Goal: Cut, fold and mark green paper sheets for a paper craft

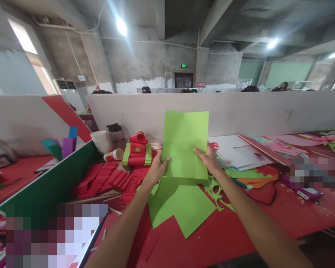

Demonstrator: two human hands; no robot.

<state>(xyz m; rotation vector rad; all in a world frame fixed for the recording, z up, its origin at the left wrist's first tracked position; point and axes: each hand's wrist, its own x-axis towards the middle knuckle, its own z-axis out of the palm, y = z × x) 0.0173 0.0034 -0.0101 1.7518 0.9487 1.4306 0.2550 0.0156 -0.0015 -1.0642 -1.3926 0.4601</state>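
Note:
Raised above the table, a light green sheet of paper (184, 139) faces me, with a crease or cut line near its lower right. My left hand (158, 166) pinches its lower left edge, thumb in front. On the right side, my right hand (208, 159) grips the edge with the thumb across the front. Beneath lie more green sheets (181, 204), overlapping at angles on the red tabletop (229, 242). A green offcut with round holes (219, 195) rests beside them, near my right forearm.
A red and green paper model with a star (138, 149) stands at the back left, near folded red strips (108, 180), a paper cup stack (100, 140) and a dark-lidded jar (116, 134). A green board (53, 182) borders the left. Coloured scraps (254, 176) lie right.

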